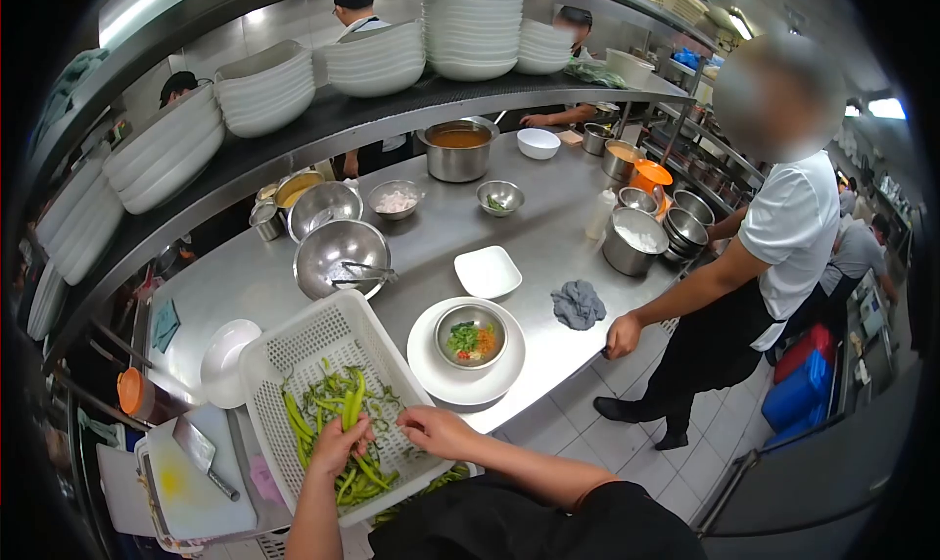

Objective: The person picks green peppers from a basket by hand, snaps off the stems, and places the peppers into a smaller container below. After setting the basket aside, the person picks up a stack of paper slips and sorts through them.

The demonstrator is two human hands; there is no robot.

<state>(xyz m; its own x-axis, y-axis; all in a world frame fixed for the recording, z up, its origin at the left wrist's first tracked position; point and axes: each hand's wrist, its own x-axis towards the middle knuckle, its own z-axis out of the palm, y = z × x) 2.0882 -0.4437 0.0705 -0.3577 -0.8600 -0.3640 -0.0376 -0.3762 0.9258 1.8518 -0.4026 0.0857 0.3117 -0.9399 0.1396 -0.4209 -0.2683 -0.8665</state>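
Note:
Long green chili peppers (364,477) and a scatter of loose stems lie in a white perforated plastic basket (276,359), tilted in front of my body. My left hand (341,447) is closed around several of the green peppers, their tips pointing up between thumb and fingers. Over the basket's right side, my right hand (436,431) has its fingers curled in a pinch. Whatever it holds, if anything, is too small to make out. More peppers show beneath the basket's lower right edge.
A steel bowl of chopped vegetables (471,338) sits on a white plate (431,376) right of the basket. At left, a cleaver (201,452) lies on a cutting board (176,491). A co-worker (783,217) stands at right, one hand at the table edge. Stacked dishes (370,59) line the shelf.

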